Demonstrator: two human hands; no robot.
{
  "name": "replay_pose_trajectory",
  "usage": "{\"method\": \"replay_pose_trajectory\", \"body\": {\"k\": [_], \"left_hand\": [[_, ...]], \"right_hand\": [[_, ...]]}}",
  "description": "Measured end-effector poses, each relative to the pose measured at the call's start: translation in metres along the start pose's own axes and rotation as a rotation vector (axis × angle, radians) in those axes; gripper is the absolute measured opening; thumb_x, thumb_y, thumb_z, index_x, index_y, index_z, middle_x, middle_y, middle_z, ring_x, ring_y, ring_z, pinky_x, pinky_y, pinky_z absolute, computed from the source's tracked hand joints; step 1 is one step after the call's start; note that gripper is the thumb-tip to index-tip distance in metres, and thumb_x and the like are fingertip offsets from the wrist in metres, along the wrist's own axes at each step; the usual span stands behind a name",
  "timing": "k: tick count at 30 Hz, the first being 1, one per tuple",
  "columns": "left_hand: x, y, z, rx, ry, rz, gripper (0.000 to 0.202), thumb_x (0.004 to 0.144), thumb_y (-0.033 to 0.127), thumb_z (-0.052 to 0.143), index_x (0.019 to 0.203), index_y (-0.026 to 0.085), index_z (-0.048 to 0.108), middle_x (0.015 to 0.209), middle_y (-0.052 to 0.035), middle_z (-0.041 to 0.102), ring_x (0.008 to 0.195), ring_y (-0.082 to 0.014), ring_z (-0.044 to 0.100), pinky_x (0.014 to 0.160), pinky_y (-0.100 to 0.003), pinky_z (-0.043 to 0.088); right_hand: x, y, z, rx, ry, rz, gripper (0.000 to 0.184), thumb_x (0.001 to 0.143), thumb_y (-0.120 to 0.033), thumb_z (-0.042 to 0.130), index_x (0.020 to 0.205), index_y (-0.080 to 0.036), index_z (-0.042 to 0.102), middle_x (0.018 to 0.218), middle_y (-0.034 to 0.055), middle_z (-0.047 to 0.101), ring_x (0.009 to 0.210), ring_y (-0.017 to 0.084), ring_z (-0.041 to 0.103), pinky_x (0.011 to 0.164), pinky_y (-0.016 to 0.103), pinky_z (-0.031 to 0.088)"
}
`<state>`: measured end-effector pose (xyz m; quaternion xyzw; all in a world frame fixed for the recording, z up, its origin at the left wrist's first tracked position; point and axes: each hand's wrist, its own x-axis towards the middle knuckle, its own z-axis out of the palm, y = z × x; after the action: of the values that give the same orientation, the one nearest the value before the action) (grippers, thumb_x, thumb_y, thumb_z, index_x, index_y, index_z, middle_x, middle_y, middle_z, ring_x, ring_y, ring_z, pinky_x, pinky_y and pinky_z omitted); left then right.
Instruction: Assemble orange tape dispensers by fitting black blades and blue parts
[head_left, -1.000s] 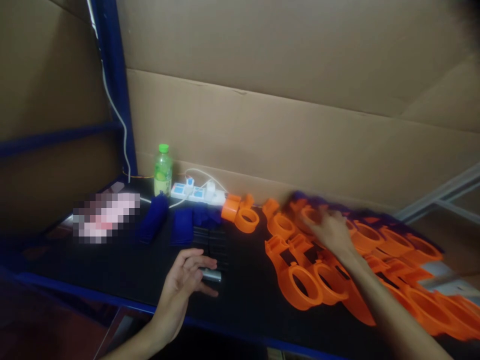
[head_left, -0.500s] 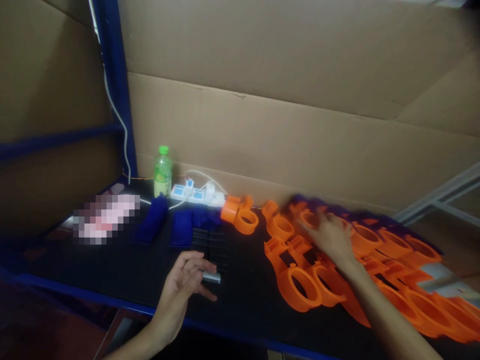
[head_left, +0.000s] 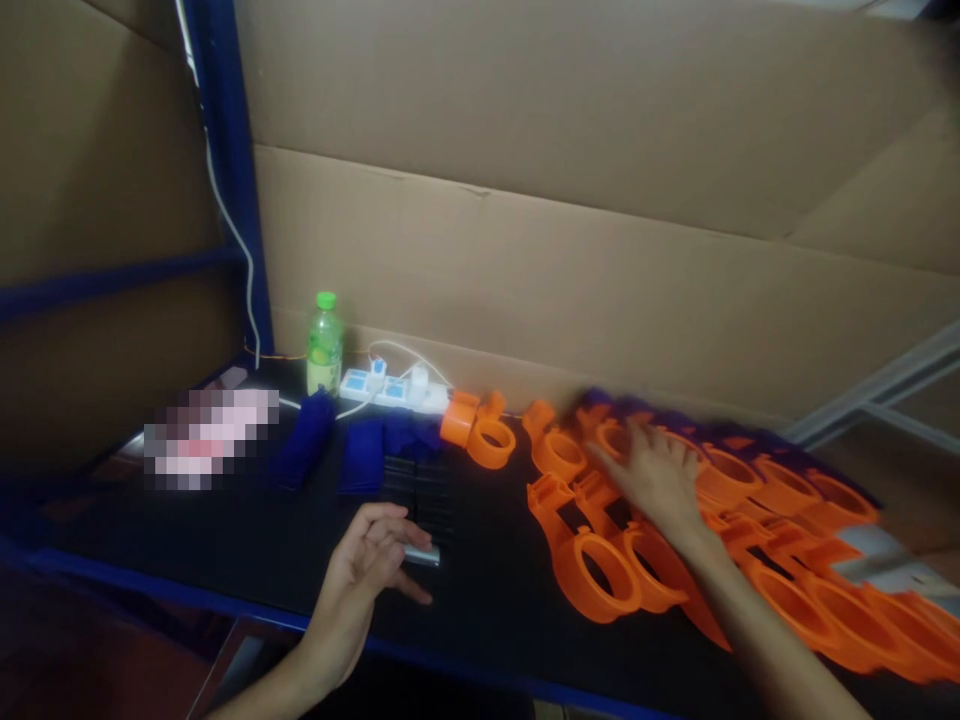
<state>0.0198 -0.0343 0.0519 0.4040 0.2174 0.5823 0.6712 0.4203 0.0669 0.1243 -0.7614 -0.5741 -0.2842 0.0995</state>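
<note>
My two hands are apart. The left hand [head_left: 382, 555], near the front edge of the black worktop [head_left: 240, 540], curves its fingers loosely at a small silver piece [head_left: 425, 556] — gripped or not, I cannot tell. The right hand [head_left: 660, 475] reaches over orange plastic ring-shaped parts [head_left: 675, 578] toward the back edge — its grip is unclear.

Dim overall; bench [head_left: 247, 530] nearly black. Soft shadow on left cardboard panel [head_left: 120, 150], white power strip [head_left: 437, 397] reads brightest. Orange parts [head_left: 731, 492] soft, smeared toward the back; edges stretched, upper-right corner dark. Pixelated patch [head_left: 210, 440] at left.
</note>
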Motion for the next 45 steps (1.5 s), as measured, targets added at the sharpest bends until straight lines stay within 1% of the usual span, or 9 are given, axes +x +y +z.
{"method": "replay_pose_trajectory", "body": {"k": [4, 7, 10, 20, 29, 35, 40, 44, 45], "left_hand": [[0.0, 0.0, 0.0, 0.0, -0.001, -0.001, 0.028, 0.093, 0.031, 0.059, 0.12, 0.022, 0.055, 0.102, -0.0113, 0.067, 0.099, -0.0273, 0.059, 0.067, -0.039, 0.062], [0.0, 0.001, -0.001, 0.001, -0.004, 0.0, 0.029, 0.093, 0.031, 0.06, 0.12, 0.022, 0.055, 0.103, -0.0117, 0.067, 0.099, -0.0275, 0.059, 0.067, -0.04, 0.062], [0.0, 0.001, 0.0, 0.005, 0.001, -0.004, 0.029, 0.093, 0.032, 0.059, 0.12, 0.022, 0.055, 0.102, -0.0119, 0.066, 0.099, -0.0274, 0.059, 0.067, -0.04, 0.062], [0.0, 0.002, 0.003, -0.004, 0.023, -0.007, 0.029, 0.093, 0.033, 0.06, 0.12, 0.023, 0.055, 0.1, -0.0106, 0.067, 0.097, -0.0259, 0.06, 0.066, -0.037, 0.061], [-0.001, 0.001, 0.003, -0.005, 0.032, 0.005, 0.035, 0.092, 0.029, 0.063, 0.124, 0.025, 0.05, 0.1, -0.0085, 0.067, 0.096, -0.0242, 0.06, 0.067, -0.035, 0.061], [-0.001, -0.001, 0.002, -0.003, 0.041, -0.002, 0.035, 0.091, 0.03, 0.064, 0.123, 0.025, 0.051, 0.099, -0.0083, 0.068, 0.096, -0.0243, 0.06, 0.066, -0.035, 0.061], [0.0, 0.002, 0.003, 0.007, 0.035, 0.01, 0.041, 0.086, 0.029, 0.07, 0.124, 0.025, 0.054, 0.098, -0.008, 0.07, 0.095, -0.0254, 0.062, 0.068, -0.038, 0.061], [0.001, 0.005, 0.005, 0.001, 0.092, 0.059, 0.044, 0.085, 0.03, 0.071, 0.127, 0.026, 0.057, 0.125, -0.0128, 0.066, 0.124, -0.0316, 0.054, 0.092, -0.046, 0.055], [0.001, 0.005, 0.005, -0.014, 0.106, 0.083, 0.048, 0.084, 0.033, 0.072, 0.129, 0.025, 0.057, 0.134, -0.0137, 0.061, 0.132, -0.033, 0.047, 0.099, -0.048, 0.05]], "right_hand": [[-0.004, -0.013, -0.021, 0.037, 0.084, -0.184, 0.057, 0.097, -0.048, 0.036, 0.132, -0.007, 0.055, 0.129, 0.0218, 0.057, 0.117, 0.036, 0.046, 0.097, 0.049, 0.03], [-0.006, -0.027, -0.038, 0.047, -0.02, -0.366, 0.035, 0.096, -0.028, 0.041, 0.113, -0.016, 0.068, 0.106, 0.0128, 0.069, 0.102, 0.027, 0.054, 0.09, 0.039, 0.03], [-0.004, -0.041, -0.048, 0.041, -0.132, -0.478, 0.027, 0.087, -0.015, 0.047, 0.097, -0.02, 0.072, 0.083, 0.0078, 0.07, 0.085, 0.021, 0.057, 0.077, 0.032, 0.029], [0.0, -0.065, -0.034, 0.056, -0.219, -0.39, 0.032, 0.096, -0.034, 0.046, 0.094, -0.016, 0.073, 0.085, 0.0119, 0.07, 0.072, 0.019, 0.061, 0.066, 0.027, 0.032], [0.005, -0.07, -0.025, 0.185, -0.257, -0.357, 0.026, 0.094, -0.031, 0.051, 0.105, -0.019, 0.071, 0.089, 0.0074, 0.073, 0.076, 0.018, 0.066, 0.062, 0.024, 0.038], [0.005, -0.075, -0.035, 0.247, -0.148, -0.336, 0.026, 0.095, -0.031, 0.05, 0.105, -0.016, 0.069, 0.093, 0.0103, 0.071, 0.077, 0.02, 0.065, 0.062, 0.025, 0.039], [-0.012, -0.087, -0.066, 0.317, 0.011, -0.334, 0.031, 0.1, -0.036, 0.045, 0.112, -0.015, 0.065, 0.099, 0.0122, 0.068, 0.088, 0.023, 0.063, 0.072, 0.029, 0.043], [-0.057, -0.115, -0.108, 0.746, 0.211, -0.455, 0.018, 0.095, -0.03, 0.058, 0.107, -0.018, 0.064, 0.096, 0.0075, 0.067, 0.086, 0.019, 0.062, 0.079, 0.03, 0.047], [-0.072, -0.124, -0.12, 0.873, 0.197, -0.466, 0.016, 0.093, -0.027, 0.061, 0.107, -0.02, 0.063, 0.092, 0.0055, 0.066, 0.081, 0.016, 0.061, 0.075, 0.028, 0.047]]}}
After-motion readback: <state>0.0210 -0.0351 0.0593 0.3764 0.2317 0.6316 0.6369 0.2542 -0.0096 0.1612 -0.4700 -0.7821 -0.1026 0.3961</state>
